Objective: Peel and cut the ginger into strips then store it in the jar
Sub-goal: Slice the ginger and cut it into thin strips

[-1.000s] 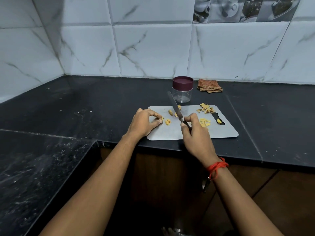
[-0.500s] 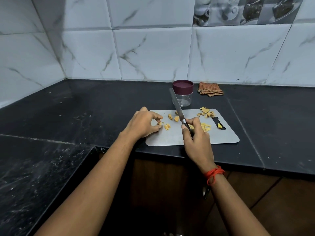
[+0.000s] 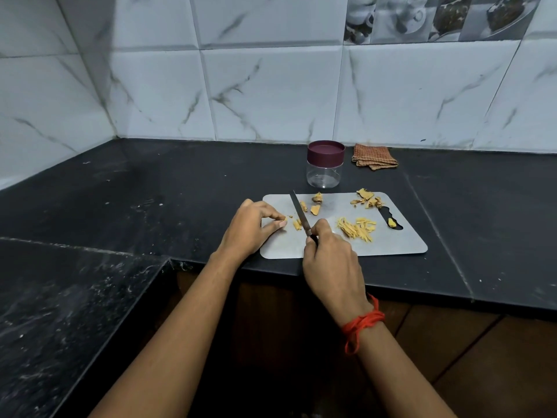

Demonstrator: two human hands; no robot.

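At frame centre, the right hand (image 3: 331,260) is closed around a knife (image 3: 300,214) on the cutting board (image 3: 391,245); the left hand (image 3: 250,227) pinches a ginger piece (image 3: 283,219). Cut ginger strips (image 3: 357,228) lie right of the blade, with the lidded jar (image 3: 325,164) above.

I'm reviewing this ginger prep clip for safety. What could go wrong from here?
The left hand pinches a small ginger piece close beside the knife held in the right hand, so fingertips could get nicked. The cutting board lies near the counter edge and might slip. The jar is lidded, so the strips cannot go in yet.
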